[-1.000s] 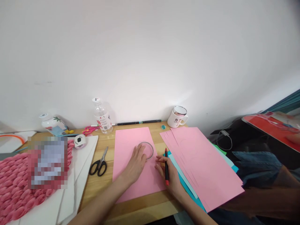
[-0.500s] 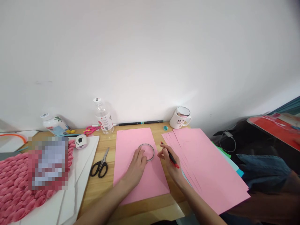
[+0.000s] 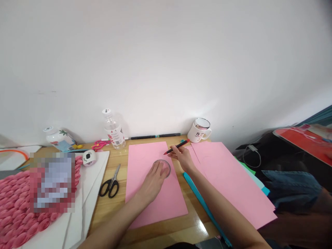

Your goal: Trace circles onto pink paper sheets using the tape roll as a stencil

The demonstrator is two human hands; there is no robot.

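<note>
A grey metal ring [image 3: 169,167] lies on a pink sheet of paper [image 3: 145,211]. My left hand [image 3: 154,180] rests over the ring's left part, fingers bent down on it and holding it against the paper; they hide part of its rim. My right hand [image 3: 183,157] grips a black marker pen [image 3: 177,146] with red ends between thumb and fingers. The pen slants above the sheet's right edge, its tip pointing left, just beyond the ring. Faint curved lines show on the paper's upper part.
Black-handled scissors [image 3: 110,185] lie left of the sheet. Behind stand a clear bottle [image 3: 114,131] and a white mug [image 3: 199,130]. More pink sheets [image 3: 233,186] and a blue strip [image 3: 199,199] are at right. Pink petal-like pieces [image 3: 15,207] cover the left side.
My right hand has moved up and left, turning the pen so its tip points left over the sheet. My left hand has shifted slightly right, further over the ring. The blue strip is more exposed.
</note>
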